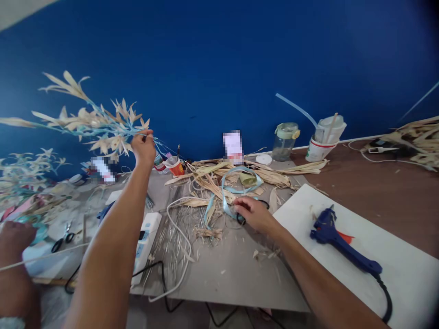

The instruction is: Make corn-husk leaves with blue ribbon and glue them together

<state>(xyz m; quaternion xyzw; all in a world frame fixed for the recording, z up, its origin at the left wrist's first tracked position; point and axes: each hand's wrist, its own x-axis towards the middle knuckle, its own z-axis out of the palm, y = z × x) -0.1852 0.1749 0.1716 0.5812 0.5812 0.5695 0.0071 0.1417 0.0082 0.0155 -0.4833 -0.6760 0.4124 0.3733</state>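
Forearms (109, 237) cross the bare near table edge (236, 294); left hand (143, 147) grips flower spray (87, 119); right hand (253, 214) touches scissors (241, 222), grip I can't tell.

Two bare hands (252, 214), bare forearms (115, 237)

We can read no word, brand or number anywhere. On the orange-red cup (177, 168) we make out a yellow mark, too small to decipher. The white cup (318, 152) shows us a red band and smaller marks that spell nothing legible. Pixelation covers the upright panel (233, 145) by the wall and the similar panel (104, 171) farther left, so we cannot tell any text on either.
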